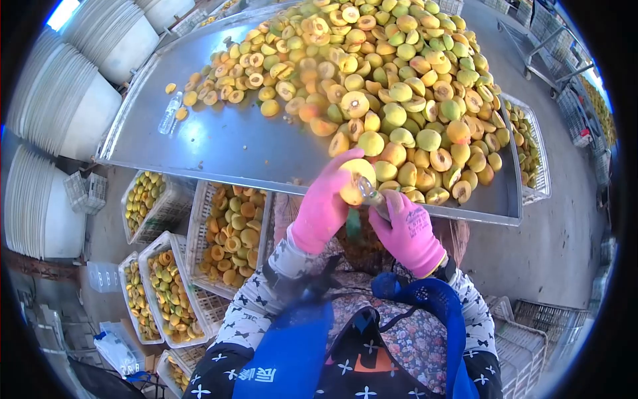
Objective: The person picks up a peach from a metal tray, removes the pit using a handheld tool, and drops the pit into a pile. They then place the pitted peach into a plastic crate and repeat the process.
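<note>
My left hand, in a pink glove, is closed around a yellow peach half just above the near edge of the metal table. In my right hand, also pink-gloved, is a small pitting tool. Its metal end touches the cut face of the peach half; the gloved fingers hide most of its handle. Right behind both hands rises a large heap of peaches, many of them halves with pits or hollows showing.
A clear plastic bottle lies on the table at the left. Below stand several crates of peaches, including a large crate beside my left arm. Another filled crate is at the table's right end. Stacked white tubs line the left side.
</note>
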`<state>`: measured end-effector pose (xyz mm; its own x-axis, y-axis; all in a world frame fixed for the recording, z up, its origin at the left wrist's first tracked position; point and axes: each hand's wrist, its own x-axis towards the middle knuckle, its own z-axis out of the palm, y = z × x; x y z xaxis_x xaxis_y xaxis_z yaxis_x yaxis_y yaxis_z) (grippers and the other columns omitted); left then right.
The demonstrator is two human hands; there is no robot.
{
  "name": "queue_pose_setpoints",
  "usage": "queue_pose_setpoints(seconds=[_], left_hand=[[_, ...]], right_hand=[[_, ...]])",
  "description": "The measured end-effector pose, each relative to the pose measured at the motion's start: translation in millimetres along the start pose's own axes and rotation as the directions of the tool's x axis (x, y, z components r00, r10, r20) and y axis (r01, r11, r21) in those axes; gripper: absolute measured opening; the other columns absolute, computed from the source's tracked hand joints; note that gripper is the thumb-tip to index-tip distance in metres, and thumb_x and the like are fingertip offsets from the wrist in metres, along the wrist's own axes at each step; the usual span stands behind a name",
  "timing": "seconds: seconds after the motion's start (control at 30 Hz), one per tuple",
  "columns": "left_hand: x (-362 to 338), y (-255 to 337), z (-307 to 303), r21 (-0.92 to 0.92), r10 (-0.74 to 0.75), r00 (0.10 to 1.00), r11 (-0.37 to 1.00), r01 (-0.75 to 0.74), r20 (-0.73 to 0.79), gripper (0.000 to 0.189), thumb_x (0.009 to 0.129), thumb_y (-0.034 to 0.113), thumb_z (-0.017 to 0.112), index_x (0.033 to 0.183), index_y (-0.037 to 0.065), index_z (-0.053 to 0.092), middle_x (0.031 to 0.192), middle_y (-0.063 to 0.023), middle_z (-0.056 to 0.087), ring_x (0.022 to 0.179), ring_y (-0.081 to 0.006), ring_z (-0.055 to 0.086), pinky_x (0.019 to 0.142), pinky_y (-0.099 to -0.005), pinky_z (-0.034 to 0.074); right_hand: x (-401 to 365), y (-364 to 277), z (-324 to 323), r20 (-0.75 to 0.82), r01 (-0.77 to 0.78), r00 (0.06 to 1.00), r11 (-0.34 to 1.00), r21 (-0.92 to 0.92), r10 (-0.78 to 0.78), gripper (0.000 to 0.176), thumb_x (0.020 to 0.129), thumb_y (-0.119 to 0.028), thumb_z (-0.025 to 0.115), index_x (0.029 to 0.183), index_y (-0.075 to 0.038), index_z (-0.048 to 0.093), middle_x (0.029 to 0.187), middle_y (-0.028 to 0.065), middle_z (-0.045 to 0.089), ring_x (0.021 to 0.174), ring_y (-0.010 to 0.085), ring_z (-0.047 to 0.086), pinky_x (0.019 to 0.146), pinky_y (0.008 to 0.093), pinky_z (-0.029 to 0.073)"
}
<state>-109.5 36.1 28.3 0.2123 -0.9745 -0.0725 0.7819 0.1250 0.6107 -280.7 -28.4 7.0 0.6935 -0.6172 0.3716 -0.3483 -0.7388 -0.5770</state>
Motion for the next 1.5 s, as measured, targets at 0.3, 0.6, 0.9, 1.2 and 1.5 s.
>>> queue_pose_setpoints(seconds=[0.3,0.6,0.9,1.2,1.5], left_hand=[[-1.8,-22.3,5.0,0.882,0.541,0.723,-0.08,-0.464,0.43,0.04,0.088,-0.004,0.058,0.127,-0.005,0.052,0.116,-0.0178,0.06,0.1,-0.0308,0.063,0.089,-0.0367,0.051],[-8.2,-29.1,4.7,0.818,0.468,0.847,0.366,-0.444,0.251,0.041,0.093,0.002,0.06,0.132,-0.002,0.049,0.119,-0.0155,0.056,0.1,-0.0239,0.063,0.088,-0.0355,0.053],[-8.9,-36.1,5.9,0.214,0.165,0.966,0.969,-0.121,-0.201,0.028,0.098,0.02,0.061,0.12,0.003,0.054,0.1,-0.0107,0.065,0.09,-0.0223,0.066,0.081,-0.0353,0.056],[-5.7,-20.3,22.5,0.254,0.087,0.978,0.967,-0.037,-0.19,0.033,0.102,0.033,0.055,0.109,0.001,0.062,0.09,-0.0116,0.067,0.077,-0.0229,0.068,0.065,-0.0344,0.058],[-7.7,-44.8,-27.8,0.705,0.393,0.916,0.672,-0.227,-0.08,0.027,0.101,0.027,0.059,0.105,0.002,0.068,0.088,-0.0059,0.067,0.074,-0.0102,0.061,0.065,-0.0247,0.051]], right_hand=[[-1.4,-5.9,-3.4,0.026,0.032,0.999,0.932,-0.361,-0.024,0.023,0.089,-0.025,0.064,0.1,-0.01,0.05,0.082,0.0086,0.061,0.072,0.0291,0.065,0.064,0.0433,0.049],[-2.4,-3.0,-5.0,0.009,0.111,0.993,0.93,-0.351,-0.116,0.022,0.087,-0.023,0.064,0.099,-0.01,0.051,0.082,0.0086,0.062,0.073,0.028,0.066,0.065,0.0425,0.049],[-8.7,3.4,-1.4,0.187,0.098,0.98,0.983,-0.158,-0.068,0.031,0.088,-0.024,0.064,0.109,-0.005,0.053,0.082,0.013,0.065,0.072,0.034,0.066,0.063,0.044,0.051],[-4.6,-18.1,-25.6,0.782,-0.781,0.62,0.144,0.608,0.066,0.016,0.088,-0.012,0.064,0.098,-0.003,0.057,0.069,0.0017,0.057,0.049,0.0091,0.05,0.046,0.0231,0.04],[-49.2,16.3,-24.1,0.515,-0.25,0.853,0.933,0.259,0.086,0.017,0.085,-0.016,0.066,0.088,-0.003,0.056,0.072,0.013,0.062,0.06,0.0316,0.062,0.055,0.0398,0.049]])
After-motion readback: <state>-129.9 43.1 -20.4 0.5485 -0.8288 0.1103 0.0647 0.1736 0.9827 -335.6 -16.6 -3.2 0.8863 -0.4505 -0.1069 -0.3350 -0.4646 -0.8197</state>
